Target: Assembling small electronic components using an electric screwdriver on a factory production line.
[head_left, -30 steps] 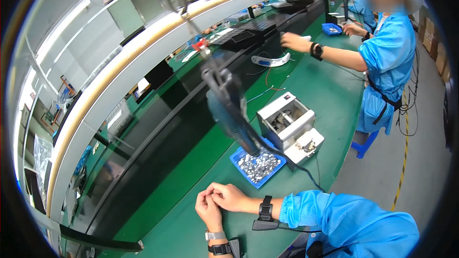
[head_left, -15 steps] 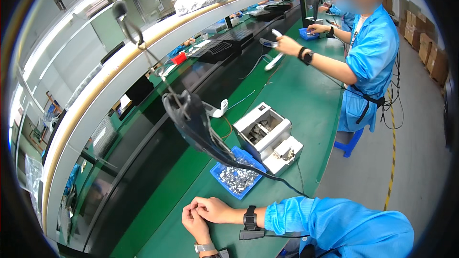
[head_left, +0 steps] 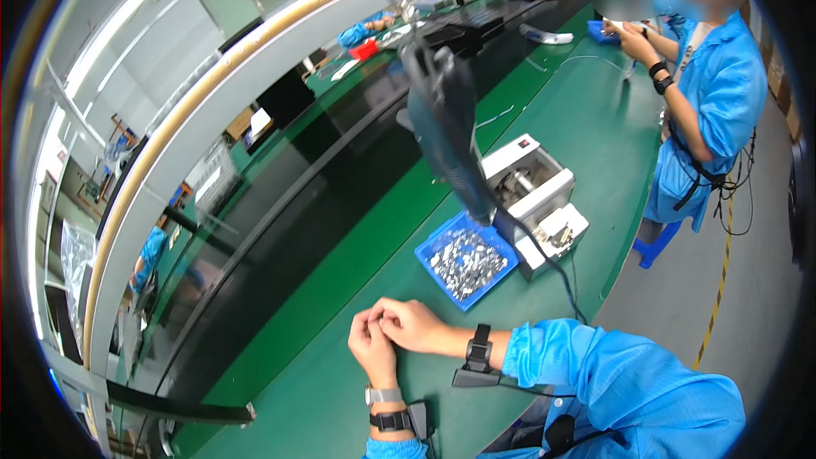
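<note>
My left hand (head_left: 371, 348) and my right hand (head_left: 410, 325) meet just above the green worktop (head_left: 323, 404). The fingers of both are curled and pressed together at the tips. Whatever they may hold is hidden between them. Beyond my right hand lies a blue tray (head_left: 482, 299), filled with many small silver and dark metal pieces. A dark corded power tool (head_left: 450, 132) hangs from above over the far side of the tray, touched by neither hand.
Right of the tray stands a light-grey machine (head_left: 557, 189) with an open-topped compartment. A black conveyor belt (head_left: 255, 289) runs along the left, below a shelf rail (head_left: 183, 89). At the far right another person in a blue smock (head_left: 722, 76) works at the same bench.
The view has shifted, so the bench things appear farther right or higher. My hands stay together. The hanging tool has swung more upright. The other person's hands have come together.
</note>
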Motion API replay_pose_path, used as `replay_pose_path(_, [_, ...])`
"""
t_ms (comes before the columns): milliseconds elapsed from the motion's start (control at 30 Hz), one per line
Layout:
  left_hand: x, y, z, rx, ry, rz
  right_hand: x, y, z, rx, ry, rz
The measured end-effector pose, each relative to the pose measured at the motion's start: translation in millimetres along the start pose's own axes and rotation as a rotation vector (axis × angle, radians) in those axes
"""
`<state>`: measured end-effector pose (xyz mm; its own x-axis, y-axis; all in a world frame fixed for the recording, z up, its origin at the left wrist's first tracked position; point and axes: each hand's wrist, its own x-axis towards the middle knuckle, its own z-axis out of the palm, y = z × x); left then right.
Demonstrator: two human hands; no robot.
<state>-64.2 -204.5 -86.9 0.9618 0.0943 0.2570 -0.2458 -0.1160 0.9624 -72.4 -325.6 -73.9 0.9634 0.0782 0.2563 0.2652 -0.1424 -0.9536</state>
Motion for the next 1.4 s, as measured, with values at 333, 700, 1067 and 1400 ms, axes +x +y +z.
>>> replay_pose_path(333, [1, 8, -4, 0.006, -0.010, -0.098, 10, -37, -124, -0.806, 0.140, 0.010])
replay_pose_path(700, [1, 13, -1, 0.011, -0.016, -0.094, 8, 7, -133, -0.892, -0.024, 0.057])
replay_pose_path(1067, [-2, 13, 3, 0.031, -0.035, -0.084, 7, 2, -132, -0.805, 0.141, -0.004])
replay_pose_path(1400, [0, 13, 0, 0.033, -0.015, -0.093, 11, 6, -127, -0.881, 0.132, 0.016])
